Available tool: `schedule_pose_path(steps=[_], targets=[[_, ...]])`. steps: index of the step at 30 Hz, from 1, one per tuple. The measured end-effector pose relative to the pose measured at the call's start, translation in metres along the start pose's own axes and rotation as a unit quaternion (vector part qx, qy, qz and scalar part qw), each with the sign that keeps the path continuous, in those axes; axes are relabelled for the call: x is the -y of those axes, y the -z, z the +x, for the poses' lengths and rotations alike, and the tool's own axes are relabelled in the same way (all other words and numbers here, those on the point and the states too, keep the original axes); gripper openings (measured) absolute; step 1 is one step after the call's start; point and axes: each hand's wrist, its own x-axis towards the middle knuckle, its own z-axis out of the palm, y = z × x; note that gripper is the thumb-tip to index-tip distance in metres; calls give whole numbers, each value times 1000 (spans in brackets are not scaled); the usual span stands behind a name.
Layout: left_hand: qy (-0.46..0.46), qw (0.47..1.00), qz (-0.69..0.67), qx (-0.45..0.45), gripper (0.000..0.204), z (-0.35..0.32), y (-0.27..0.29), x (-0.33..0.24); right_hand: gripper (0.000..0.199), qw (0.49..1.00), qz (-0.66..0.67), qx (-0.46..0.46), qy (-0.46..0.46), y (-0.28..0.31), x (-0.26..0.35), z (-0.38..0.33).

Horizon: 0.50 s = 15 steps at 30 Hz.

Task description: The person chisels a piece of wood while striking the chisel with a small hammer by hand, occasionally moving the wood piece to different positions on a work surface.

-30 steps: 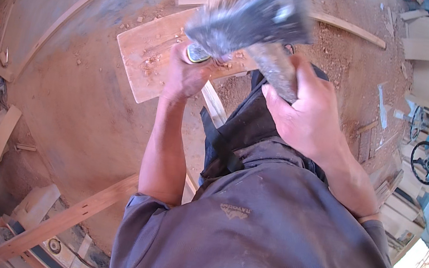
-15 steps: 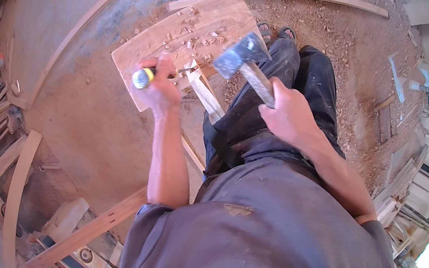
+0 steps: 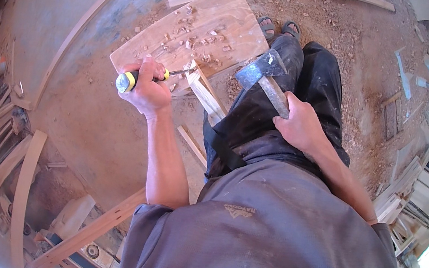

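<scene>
I see my left hand (image 3: 147, 90) wrapped around a yellow-handled chisel (image 3: 147, 77), its blade tip set against a narrow wood piece (image 3: 205, 95) lying over a chip-strewn board (image 3: 198, 30). My right hand (image 3: 300, 127) clasps a hatchet (image 3: 267, 77) by its wooden handle, head raised above my dark trousers (image 3: 287, 112).

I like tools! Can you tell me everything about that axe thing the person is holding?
The hatchet has a dull grey metal head, worn and scuffed, with a broad blade end pointing left, and a pale wooden handle. The right hand wraps the handle just below the head. It hangs tilted above the person's dark trousers, close to the chip-strewn wooden board but not touching it.
</scene>
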Motion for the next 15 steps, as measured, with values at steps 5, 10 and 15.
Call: schedule_pose_path(steps=[5,10,15], targets=[[-10,1000,2,10,19,-3,-4,2,41,1000,-2,-12,20,1,3,6],[-5,998,58,9,16,-7,-15,2,41,999,-1,-29,46,4,17,10],[-97,973,190,90,10,-4,-30,24,35,981,43,-85,172,28,77,16]])
